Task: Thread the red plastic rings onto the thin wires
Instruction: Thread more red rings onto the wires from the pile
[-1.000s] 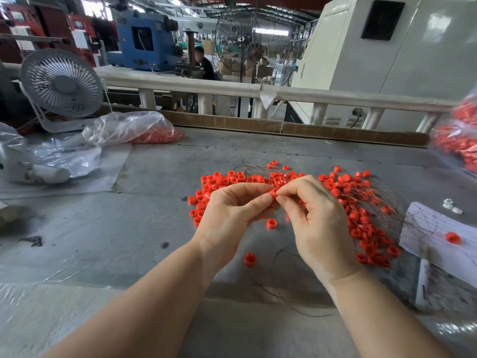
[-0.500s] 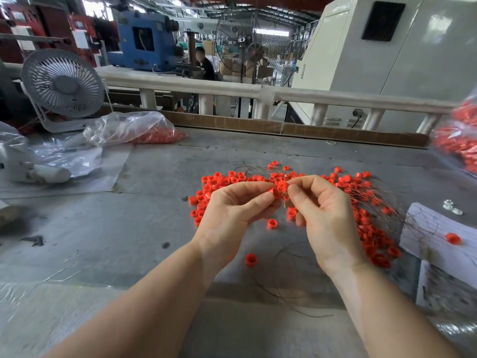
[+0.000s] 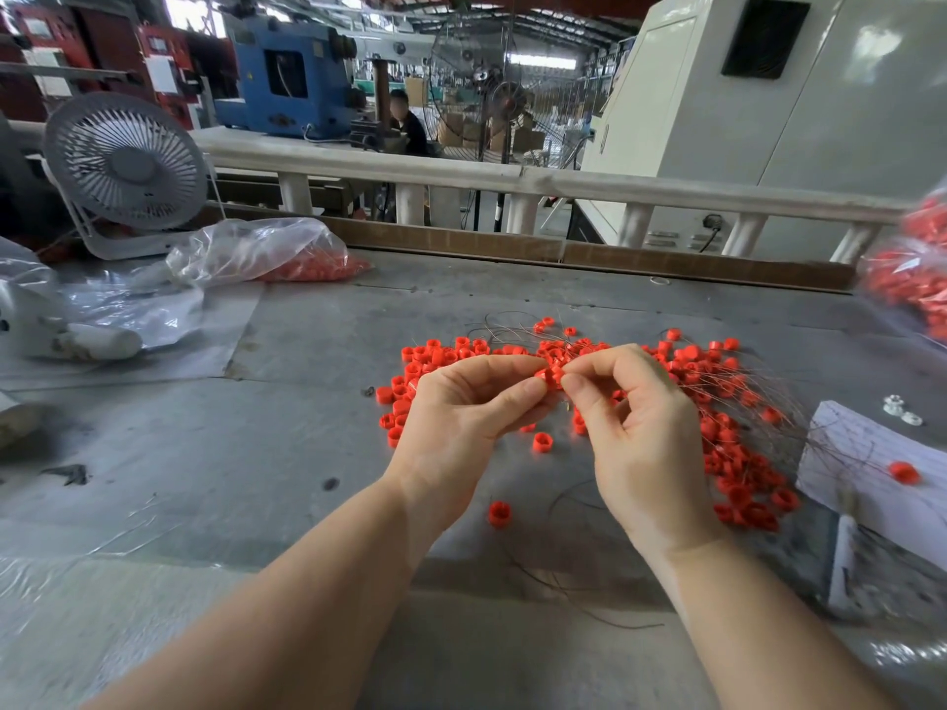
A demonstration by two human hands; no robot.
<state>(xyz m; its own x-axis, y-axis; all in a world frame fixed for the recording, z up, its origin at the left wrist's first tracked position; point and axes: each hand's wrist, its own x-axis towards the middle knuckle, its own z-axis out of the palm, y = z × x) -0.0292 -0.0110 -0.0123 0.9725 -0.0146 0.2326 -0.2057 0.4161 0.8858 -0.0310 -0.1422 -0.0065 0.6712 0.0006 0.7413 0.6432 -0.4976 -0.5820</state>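
Note:
Several small red plastic rings [image 3: 738,484] lie scattered in an arc on the grey table [image 3: 256,453], mixed with a bundle of thin wires [image 3: 758,402] fanning to the right. My left hand [image 3: 461,417] pinches a red ring [image 3: 549,375] between thumb and forefinger. My right hand [image 3: 635,433] meets it fingertip to fingertip and pinches at the same ring; any wire it holds there is too fine to see. A thin wire [image 3: 579,586] loops on the table below my right hand. Loose rings [image 3: 499,514] lie beneath my hands.
A white desk fan [image 3: 125,169] stands far left beside a clear bag of red rings [image 3: 287,258]. Another bag of rings [image 3: 912,284] hangs at the right edge. White paper [image 3: 871,468] with a stray ring lies right. A rail borders the table's far side.
My right hand has lifted and turned so its palm shows more, fingertips staying at the ring. My left hand has barely moved.

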